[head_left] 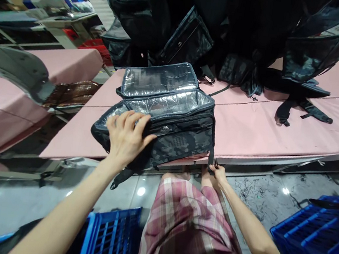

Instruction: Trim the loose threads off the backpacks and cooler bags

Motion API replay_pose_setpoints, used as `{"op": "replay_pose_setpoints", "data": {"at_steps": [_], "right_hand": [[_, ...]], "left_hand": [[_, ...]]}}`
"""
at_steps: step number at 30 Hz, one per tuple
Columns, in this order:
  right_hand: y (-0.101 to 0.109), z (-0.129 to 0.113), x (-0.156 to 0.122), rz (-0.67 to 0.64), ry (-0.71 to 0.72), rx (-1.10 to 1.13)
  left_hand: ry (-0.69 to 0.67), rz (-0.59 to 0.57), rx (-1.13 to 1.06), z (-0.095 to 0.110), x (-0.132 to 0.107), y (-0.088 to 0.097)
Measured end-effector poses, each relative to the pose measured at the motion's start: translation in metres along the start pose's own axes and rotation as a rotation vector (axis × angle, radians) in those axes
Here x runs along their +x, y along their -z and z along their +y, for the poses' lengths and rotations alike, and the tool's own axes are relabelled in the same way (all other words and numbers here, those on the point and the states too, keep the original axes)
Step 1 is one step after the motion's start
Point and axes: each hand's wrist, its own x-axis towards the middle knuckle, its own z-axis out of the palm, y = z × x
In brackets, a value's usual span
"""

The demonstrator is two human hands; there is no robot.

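An insulated bag (182,143) in dark camouflage fabric sits at the front edge of the pink-covered table, its lid folded back and its silver foil lining (169,104) showing. My left hand (127,136) grips the bag's front rim near its left end, fingers over the edge and thumb on the outside. Beside the bag's lower right corner, my right hand (219,173) is closed on small dark thread snips, whose pointed tips stick up. A black strap (211,157) hangs from that corner, right by the snips. Another strap (121,178) dangles below the bag on the left.
Several dark camouflage bags (188,42) are heaped at the back of the pink table (251,125). Blue plastic crates (111,236) stand on the floor at left and right. A grey chair back (15,67) is at the left. Dark scraps litter the floor.
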Motion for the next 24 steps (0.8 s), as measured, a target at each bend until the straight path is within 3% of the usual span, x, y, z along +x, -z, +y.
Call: {"op": "replay_pose_setpoints", "data": {"at_steps": [2, 3, 4, 6, 7, 9, 11, 14, 18, 21, 24], "right_hand": [[0.017, -0.008, -0.015, -0.026, -0.041, 0.03], [0.025, -0.014, -0.023, -0.032, -0.054, 0.043], [0.032, -0.019, -0.03, -0.03, -0.059, 0.057], [0.041, -0.032, -0.044, -0.016, -0.054, 0.081], [0.043, -0.039, -0.05, -0.007, -0.046, 0.09], [0.041, -0.051, -0.059, 0.009, -0.028, 0.101], [0.036, -0.06, -0.066, 0.021, -0.01, 0.102], [0.029, -0.069, -0.071, 0.039, 0.019, 0.087], [0.038, -0.075, -0.081, 0.052, 0.091, 0.035], [0.058, -0.075, -0.099, 0.073, 0.227, -0.222], [0.073, -0.072, -0.118, 0.067, 0.453, -0.597]], "left_hand": [[0.034, -0.012, -0.211, 0.03, -0.033, -0.009], [0.055, -0.075, -0.369, 0.049, -0.051, -0.019], [0.092, -0.197, -0.557, 0.07, -0.069, -0.031], [0.301, -0.437, -0.953, 0.114, -0.1, -0.061], [0.465, -0.507, -1.138, 0.135, -0.11, -0.076], [0.585, -0.558, -1.289, 0.17, -0.122, -0.1], [0.722, -0.645, -1.443, 0.192, -0.121, -0.111], [0.876, -0.739, -1.533, 0.205, -0.113, -0.108], [1.077, -0.745, -1.614, 0.202, -0.108, -0.095], [1.172, -0.689, -1.689, 0.193, -0.11, -0.092], [1.173, -0.622, -1.672, 0.187, -0.11, -0.092]]}}
